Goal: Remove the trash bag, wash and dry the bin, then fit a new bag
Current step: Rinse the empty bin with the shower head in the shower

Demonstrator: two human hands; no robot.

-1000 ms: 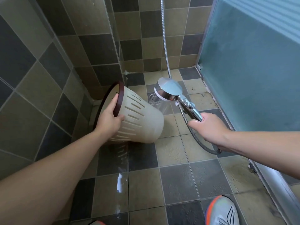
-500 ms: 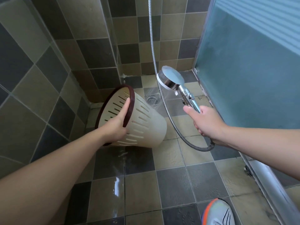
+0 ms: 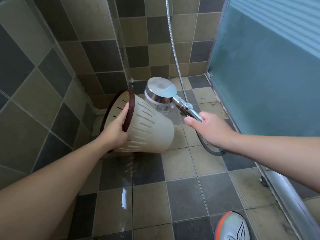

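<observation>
left hand (image 3: 115, 131) grips the dark brown rim of the cream slotted bin (image 3: 149, 129), fingers curled over the edge into the mouth; the bin is tipped on its side, mouth toward the tiled corner at left, base pointing right and down, held low over the tiled floor (image 3: 187, 193) (whether its lower side touches the floor cannot be told). right hand (image 3: 210, 129) is wrapped round the handle of the chrome shower head (image 3: 161, 91), thumb stretched forward; the head hangs just above and beside the bin's upper wall, face downward. metal hose (image 3: 174, 49) runs up the wall and loops below the right wrist. floor wet beneath the bin. frosted glass door (image 3: 270, 70) at right; a shoe (image 3: 231, 226) at the lower edge.
</observation>
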